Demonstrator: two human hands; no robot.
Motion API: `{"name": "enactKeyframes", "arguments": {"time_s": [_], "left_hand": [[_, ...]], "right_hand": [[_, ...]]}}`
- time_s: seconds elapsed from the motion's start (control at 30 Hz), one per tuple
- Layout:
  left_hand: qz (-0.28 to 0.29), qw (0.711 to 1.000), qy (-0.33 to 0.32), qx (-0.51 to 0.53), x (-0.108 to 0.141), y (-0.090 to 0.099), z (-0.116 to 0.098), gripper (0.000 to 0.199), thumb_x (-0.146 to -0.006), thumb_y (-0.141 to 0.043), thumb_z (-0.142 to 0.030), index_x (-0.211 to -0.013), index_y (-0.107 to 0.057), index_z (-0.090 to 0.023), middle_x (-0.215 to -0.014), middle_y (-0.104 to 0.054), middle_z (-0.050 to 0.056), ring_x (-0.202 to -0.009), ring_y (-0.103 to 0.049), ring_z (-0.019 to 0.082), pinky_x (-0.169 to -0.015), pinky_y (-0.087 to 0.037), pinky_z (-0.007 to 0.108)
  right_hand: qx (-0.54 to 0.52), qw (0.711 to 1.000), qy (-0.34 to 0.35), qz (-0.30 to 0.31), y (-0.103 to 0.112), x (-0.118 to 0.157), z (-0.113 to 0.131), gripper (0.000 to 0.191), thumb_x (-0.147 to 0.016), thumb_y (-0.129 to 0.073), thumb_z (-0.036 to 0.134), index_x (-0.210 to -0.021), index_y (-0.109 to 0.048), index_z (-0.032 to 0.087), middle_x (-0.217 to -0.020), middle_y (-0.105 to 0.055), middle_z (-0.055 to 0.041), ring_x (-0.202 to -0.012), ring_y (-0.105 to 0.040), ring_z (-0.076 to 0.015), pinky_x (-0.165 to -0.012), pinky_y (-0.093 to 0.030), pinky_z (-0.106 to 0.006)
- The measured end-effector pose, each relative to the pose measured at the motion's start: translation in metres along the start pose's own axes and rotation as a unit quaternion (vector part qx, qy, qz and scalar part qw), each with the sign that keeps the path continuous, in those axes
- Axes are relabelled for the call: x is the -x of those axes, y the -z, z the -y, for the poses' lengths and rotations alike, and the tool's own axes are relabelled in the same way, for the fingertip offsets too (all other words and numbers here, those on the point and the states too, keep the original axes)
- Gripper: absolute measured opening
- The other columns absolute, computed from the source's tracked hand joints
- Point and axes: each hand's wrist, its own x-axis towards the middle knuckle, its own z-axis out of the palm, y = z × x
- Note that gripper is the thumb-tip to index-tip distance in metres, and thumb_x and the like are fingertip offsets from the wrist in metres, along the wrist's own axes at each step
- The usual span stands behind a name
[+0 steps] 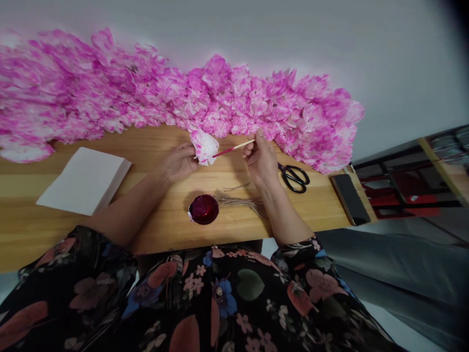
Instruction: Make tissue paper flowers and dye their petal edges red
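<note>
My left hand (182, 160) is closed round the underside of a white paper flower (205, 148) with pink-tinted petals. A thin stick (240, 145), pale at the upper end and dark red along its lower half, is pinched in my right hand (262, 157). Its red tip meets the right side of the flower. Nearer to me, a small bowl (204, 209) of deep red liquid stands on the wooden table (164, 234). Thin wire-like stems (240, 200) lie beside the bowl, reaching under my right forearm.
Many pink and white paper flowers (220, 98) are heaped along the wall. A stack of white paper (82, 178) lies at the left. Black-handled scissors (295, 177) rest right of my right hand, and a phone (350, 199) lies by the table's right end.
</note>
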Motion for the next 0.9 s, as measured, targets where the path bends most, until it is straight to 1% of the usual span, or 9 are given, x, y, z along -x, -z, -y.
{"name": "enactKeyframes", "arguments": {"time_s": [0.1, 0.27, 0.4, 0.57, 0.7, 0.8, 0.9], "left_hand": [[0.002, 1.0, -0.009, -0.002, -0.001, 0.0, 0.0, 0.015, -0.081, -0.077, -0.005, -0.086, -0.077, -0.019, -0.09, -0.077, 0.005, -0.085, -0.071, 0.018, -0.086, -0.061, 0.03], [-0.009, 1.0, 0.001, 0.001, 0.0, -0.001, -0.002, 0.014, -0.081, -0.077, -0.005, -0.084, -0.076, -0.018, -0.083, -0.073, 0.005, -0.085, -0.071, 0.02, -0.089, -0.06, 0.033], [-0.013, 1.0, 0.003, 0.0, 0.001, -0.002, -0.002, 0.015, -0.083, -0.074, -0.004, -0.085, -0.077, -0.018, -0.087, -0.074, 0.004, -0.086, -0.07, 0.019, -0.091, -0.059, 0.034], [-0.018, 1.0, -0.001, 0.005, 0.002, -0.005, -0.003, 0.016, -0.081, -0.074, -0.003, -0.085, -0.076, -0.018, -0.088, -0.075, 0.004, -0.083, -0.069, 0.019, -0.089, -0.06, 0.035], [-0.011, 1.0, 0.002, 0.008, 0.004, -0.008, -0.004, 0.015, -0.084, -0.073, -0.005, -0.089, -0.077, -0.019, -0.093, -0.076, 0.006, -0.086, -0.071, 0.02, -0.09, -0.06, 0.037], [-0.006, 1.0, 0.002, 0.003, 0.004, -0.008, -0.004, 0.013, -0.084, -0.075, -0.007, -0.089, -0.077, -0.019, -0.096, -0.077, 0.007, -0.087, -0.071, 0.021, -0.09, -0.06, 0.037], [-0.003, 1.0, -0.005, 0.001, 0.003, -0.006, -0.003, 0.013, -0.083, -0.075, -0.008, -0.089, -0.078, -0.019, -0.097, -0.078, 0.006, -0.087, -0.071, 0.021, -0.089, -0.061, 0.038]], "right_hand": [[-0.004, 1.0, -0.006, -0.003, 0.0, 0.0, -0.002, 0.051, -0.093, -0.083, 0.07, -0.078, -0.065, 0.025, -0.059, -0.055, 0.0085, -0.054, -0.05, -0.0083, -0.055, -0.047, -0.022], [0.016, 1.0, 0.009, 0.015, 0.003, -0.003, -0.006, 0.054, -0.091, -0.082, 0.075, -0.078, -0.064, 0.025, -0.06, -0.055, 0.0086, -0.054, -0.051, -0.0085, -0.056, -0.048, -0.022], [0.042, 0.999, 0.025, 0.015, 0.005, -0.004, -0.009, 0.058, -0.089, -0.08, 0.079, -0.077, -0.063, 0.025, -0.06, -0.054, 0.0084, -0.054, -0.051, -0.0085, -0.055, -0.047, -0.022], [0.018, 1.0, 0.018, 0.012, 0.005, -0.006, -0.01, 0.056, -0.089, -0.082, 0.076, -0.078, -0.065, 0.025, -0.06, -0.054, 0.0086, -0.053, -0.05, -0.0076, -0.054, -0.045, -0.021], [-0.004, 1.0, 0.006, -0.002, 0.004, -0.009, -0.007, 0.052, -0.092, -0.082, 0.072, -0.078, -0.064, 0.026, -0.059, -0.051, 0.0096, -0.052, -0.049, -0.0081, -0.054, -0.046, -0.022], [-0.008, 1.0, 0.013, -0.001, 0.005, -0.01, -0.007, 0.048, -0.093, -0.083, 0.068, -0.079, -0.065, 0.026, -0.059, -0.051, 0.0094, -0.052, -0.049, -0.0082, -0.054, -0.046, -0.022], [-0.005, 1.0, 0.017, 0.006, 0.004, -0.01, -0.008, 0.047, -0.093, -0.082, 0.069, -0.08, -0.066, 0.026, -0.059, -0.05, 0.0093, -0.053, -0.05, -0.0084, -0.053, -0.045, -0.023]]}}
